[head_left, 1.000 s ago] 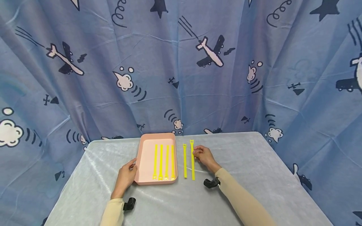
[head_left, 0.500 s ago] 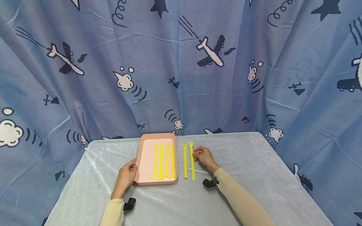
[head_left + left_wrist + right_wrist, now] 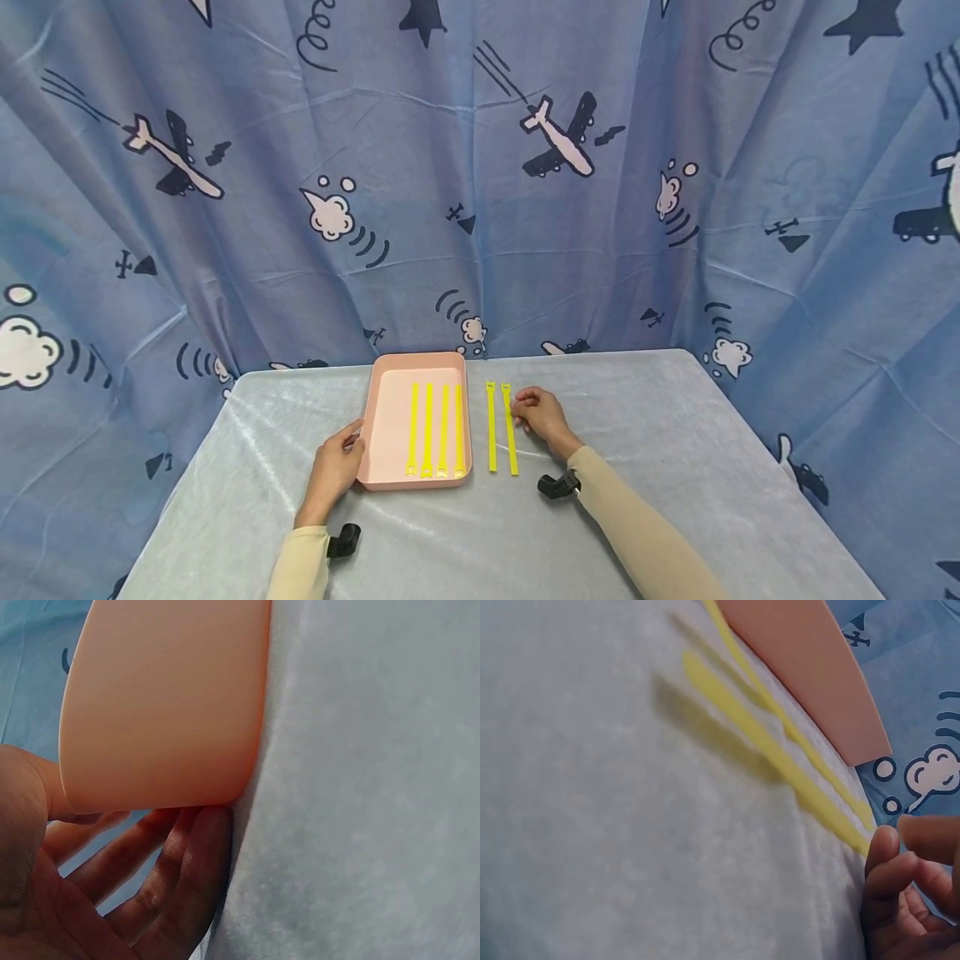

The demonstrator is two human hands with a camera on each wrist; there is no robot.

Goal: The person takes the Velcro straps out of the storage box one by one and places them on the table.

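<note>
Beside the tray on its right, two yellow hook-and-loop cable ties lie lengthwise, slotted heads at the far end. My right hand (image 3: pixel 542 417) pinches the right one (image 3: pixel 511 446) at its right edge with thumb and fingertips. In the right wrist view, this cable tie (image 3: pixel 742 724) casts a shadow on the cloth, its near end slightly raised. The other cable tie (image 3: pixel 491 429) lies untouched next to it. At the left, my left hand (image 3: pixel 333 471) holds the side of the pink tray (image 3: pixel 386 433), its thumb at the rim and fingers against the outer wall (image 3: pixel 165 712).
Several more yellow cable ties (image 3: pixel 427 433) lie side by side in the tray's right half, heads towards me. A grey cloth (image 3: pixel 480 542) covers the table. Behind it hangs a blue patterned curtain (image 3: pixel 420 275).
The right cable tie has slid a little towards me and its head has shifted left, now level with its neighbour's head. My left hand and the tray have stayed put.
</note>
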